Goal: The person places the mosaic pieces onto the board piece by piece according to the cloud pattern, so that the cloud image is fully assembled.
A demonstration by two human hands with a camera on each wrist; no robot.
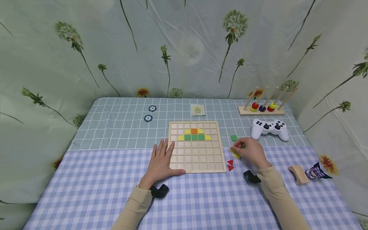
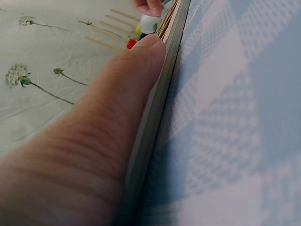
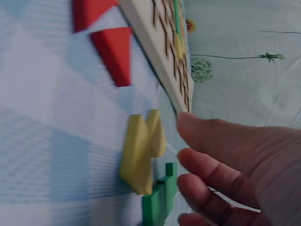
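Yellow tiles (image 1: 237, 156): thin edges, light pinch

Loose on worktop (image 1: 86, 191), just off R edge of board (image 1: 198, 159); green tiles (image 1: 234, 138) alongside toward worktop's far edge, red triangles (image 1: 231, 167) toward its near edge. Prob. step: picking up one tile w/ R hand (image 1: 250, 149). R thumb + fingertips loosely bent, close by yellow, nothing seen betw. them. L hand (image 1: 161, 164) spread, fingers at board's L edge, thumb along near edge by near-L corner: useful brace, keep light.

To do well: pinch opp. edges, lift 1 only, don't nudge neighbours. Check orientation first, esp. any curved side. Lower square into cell, w/o bumping placed tiles (image 1: 194, 137) toward board's far edge; press flat.

Writing: none legible. Picture card (image 1: 198, 110) by worktop's far edge: coloured figure, any text too small. Round chips (image 1: 148, 118), L of card: centre marks unreadable. White controller (image 1: 270, 129) toward far-R corner: no brand readable.
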